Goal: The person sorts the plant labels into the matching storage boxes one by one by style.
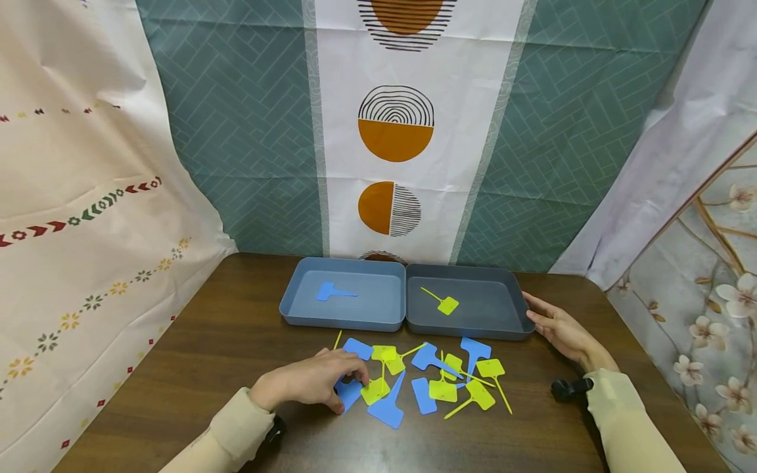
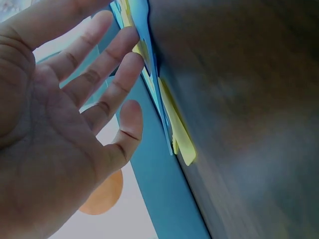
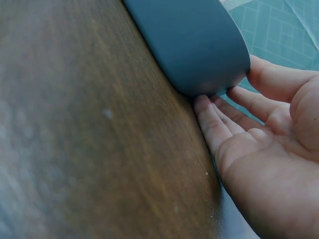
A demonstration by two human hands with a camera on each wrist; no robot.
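My left hand [image 1: 319, 380] is low over the left side of a spread of T-shaped plant labels, its fingers spread and slightly bent. Thumb and fingertips are around a blue plant label [image 1: 349, 393]; whether they touch it is hard to tell. In the left wrist view, yellow labels [image 2: 178, 124] and blue ones show beyond the fingers. My right hand [image 1: 558, 328] rests against the right end of the dark grey tray [image 1: 473, 332]. In the right wrist view, extended fingers [image 3: 212, 119] touch the lower corner of that tray, with the thumb near its rim.
A blue-grey tray [image 1: 343, 322] stands left of the dark one, with one blue label [image 1: 331, 292] inside. One yellow label [image 1: 447, 305] lies in the dark tray. Several yellow and blue labels overlap on the brown table [image 1: 473, 447]. Patterned cloth [image 1: 254, 131] hangs behind.
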